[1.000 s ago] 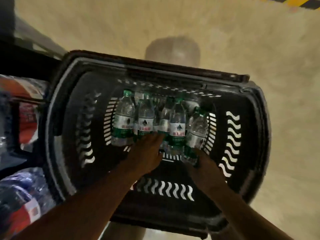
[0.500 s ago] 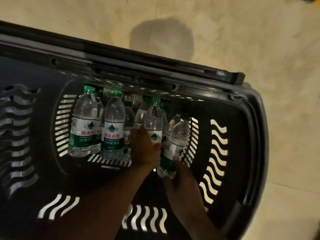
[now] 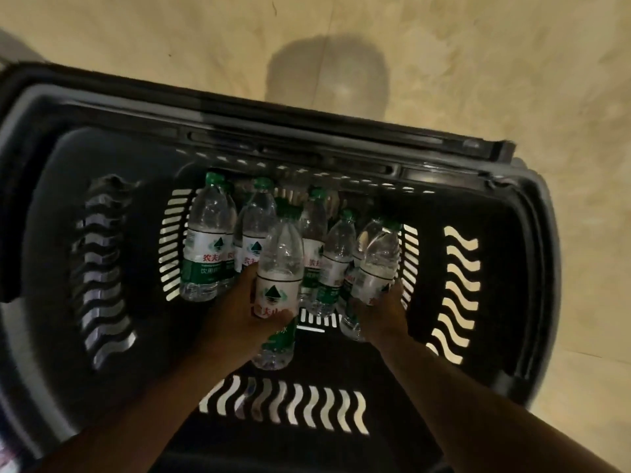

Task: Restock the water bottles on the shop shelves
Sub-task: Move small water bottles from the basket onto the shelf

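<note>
Several clear water bottles with green caps and green-and-white labels stand inside a black plastic shopping basket (image 3: 532,233). My left hand (image 3: 235,312) is wrapped around the lower half of one water bottle (image 3: 280,268), which sits higher than the others, its base clear of the basket floor. My right hand (image 3: 379,312) grips another water bottle (image 3: 375,264) at the right end of the group, tilted slightly. The remaining bottles (image 3: 205,247) stay upright behind them at the far side of the basket.
The basket stands on a beige tiled floor (image 3: 478,63), where my shadow falls beyond the far rim. Its walls have wavy and straight slots. The left part of the basket floor holds no bottles.
Both hands have closed on bottles. The left-hand bottle has risen above the group, and the right-hand bottle has lifted a little. The view has pulled back, showing more of the basket.
</note>
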`<act>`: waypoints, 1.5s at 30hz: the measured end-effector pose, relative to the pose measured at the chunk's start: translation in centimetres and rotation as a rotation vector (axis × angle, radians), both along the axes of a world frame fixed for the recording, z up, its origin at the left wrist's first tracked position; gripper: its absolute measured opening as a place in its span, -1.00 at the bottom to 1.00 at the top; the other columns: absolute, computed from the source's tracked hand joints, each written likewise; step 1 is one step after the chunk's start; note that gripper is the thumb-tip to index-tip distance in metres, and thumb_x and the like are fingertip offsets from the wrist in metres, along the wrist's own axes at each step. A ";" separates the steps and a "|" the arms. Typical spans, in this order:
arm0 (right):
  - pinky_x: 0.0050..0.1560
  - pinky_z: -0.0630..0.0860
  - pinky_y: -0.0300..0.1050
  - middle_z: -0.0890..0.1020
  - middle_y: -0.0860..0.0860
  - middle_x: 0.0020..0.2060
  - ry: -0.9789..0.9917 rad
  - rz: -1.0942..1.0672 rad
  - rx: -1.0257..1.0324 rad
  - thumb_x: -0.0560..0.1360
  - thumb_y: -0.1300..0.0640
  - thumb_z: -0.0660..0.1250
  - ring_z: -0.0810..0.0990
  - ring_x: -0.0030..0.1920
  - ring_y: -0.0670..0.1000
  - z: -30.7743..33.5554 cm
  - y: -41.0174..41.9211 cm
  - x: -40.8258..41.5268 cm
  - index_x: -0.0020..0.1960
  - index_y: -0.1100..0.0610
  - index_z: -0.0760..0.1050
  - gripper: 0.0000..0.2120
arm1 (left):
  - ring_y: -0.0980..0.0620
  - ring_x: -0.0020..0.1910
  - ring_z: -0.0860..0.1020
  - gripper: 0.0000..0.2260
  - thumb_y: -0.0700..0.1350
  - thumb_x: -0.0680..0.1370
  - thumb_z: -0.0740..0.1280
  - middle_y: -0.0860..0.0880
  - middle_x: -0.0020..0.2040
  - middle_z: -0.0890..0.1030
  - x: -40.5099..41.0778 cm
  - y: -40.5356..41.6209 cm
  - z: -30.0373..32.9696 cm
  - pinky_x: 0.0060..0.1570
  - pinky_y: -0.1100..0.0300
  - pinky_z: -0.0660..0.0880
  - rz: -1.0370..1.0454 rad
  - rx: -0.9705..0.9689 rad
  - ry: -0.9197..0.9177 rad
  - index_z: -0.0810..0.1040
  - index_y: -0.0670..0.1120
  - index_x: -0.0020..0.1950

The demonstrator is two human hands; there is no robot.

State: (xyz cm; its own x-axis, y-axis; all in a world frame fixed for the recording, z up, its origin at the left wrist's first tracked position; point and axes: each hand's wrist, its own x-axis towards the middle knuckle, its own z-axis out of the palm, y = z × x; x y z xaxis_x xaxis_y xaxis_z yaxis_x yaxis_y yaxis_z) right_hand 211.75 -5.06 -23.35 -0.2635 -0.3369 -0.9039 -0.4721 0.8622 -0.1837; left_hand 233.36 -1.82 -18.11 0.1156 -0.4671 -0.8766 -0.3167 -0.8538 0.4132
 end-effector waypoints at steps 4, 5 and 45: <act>0.38 0.49 0.13 0.49 0.14 0.39 0.103 -0.028 -0.050 0.47 0.24 0.52 0.48 0.41 0.17 -2.4 1.1 0.9 0.50 0.17 0.25 -0.30 | 0.42 0.04 0.54 -0.40 -0.18 0.43 0.56 0.31 0.05 0.58 1.1 0.2 -1.9 0.01 0.38 0.49 -0.007 0.003 -0.005 0.36 0.26 0.29; 0.36 0.51 0.18 0.50 0.14 0.37 0.113 -0.017 -0.063 0.46 0.21 0.54 0.49 0.39 0.16 -2.6 1.3 1.2 0.47 0.17 0.28 -0.32 | 0.39 0.06 0.51 -0.40 -0.18 0.43 0.55 0.30 0.05 0.57 1.2 0.3 -2.3 0.02 0.34 0.48 0.006 0.002 -0.010 0.36 0.25 0.29; -0.11 0.59 -0.19 0.71 -0.13 -0.11 -0.488 0.303 -0.537 0.14 -0.11 0.67 0.69 -0.15 -0.16 67.6 1.2 7.3 0.05 -0.15 0.51 -0.44 | 0.00 0.19 0.66 -0.54 -0.11 0.34 0.57 0.01 0.18 0.71 10.1 7.6 61.5 0.09 0.18 0.62 0.593 -0.571 0.321 0.60 0.11 0.20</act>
State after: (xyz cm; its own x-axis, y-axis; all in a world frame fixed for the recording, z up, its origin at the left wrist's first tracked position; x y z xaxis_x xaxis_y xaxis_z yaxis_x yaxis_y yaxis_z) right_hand 219.04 -3.88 44.26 0.2946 -0.7543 -0.5867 -0.4309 0.4431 -0.7861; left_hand 243.50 5.73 43.44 0.2665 -0.7849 -0.5593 0.3179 -0.4762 0.8198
